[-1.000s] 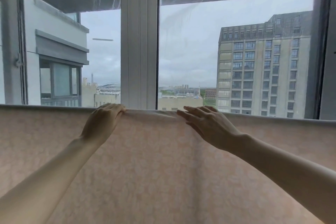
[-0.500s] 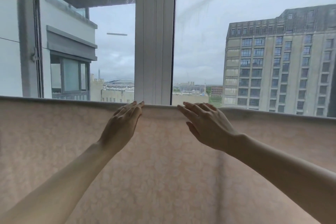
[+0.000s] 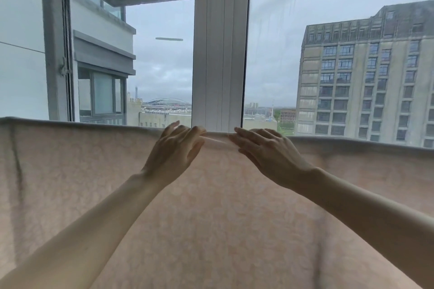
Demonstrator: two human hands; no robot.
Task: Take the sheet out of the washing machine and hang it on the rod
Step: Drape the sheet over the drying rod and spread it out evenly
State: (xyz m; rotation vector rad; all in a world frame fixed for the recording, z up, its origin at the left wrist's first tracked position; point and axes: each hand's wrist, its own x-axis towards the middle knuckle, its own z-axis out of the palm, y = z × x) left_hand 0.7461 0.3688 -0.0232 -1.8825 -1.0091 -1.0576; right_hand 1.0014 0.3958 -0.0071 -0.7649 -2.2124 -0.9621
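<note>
Filling the lower frame, the pink sheet [image 3: 211,218] is already hanging over the rod, hidden beneath its fold. At center, the left hand [image 3: 172,155] and right hand [image 3: 270,155] are resting straight, loosely spread fingers [image 3: 244,135] on that fold, probably smoothing it. Behind, a window frame [image 3: 219,42] is rising.

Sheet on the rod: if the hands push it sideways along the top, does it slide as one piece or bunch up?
Probably bunches: the sheet hangs limp, already ridged between the left hand and right hand. Likely light, since daylight glows through it. Slipperiness can't be judged.
</note>
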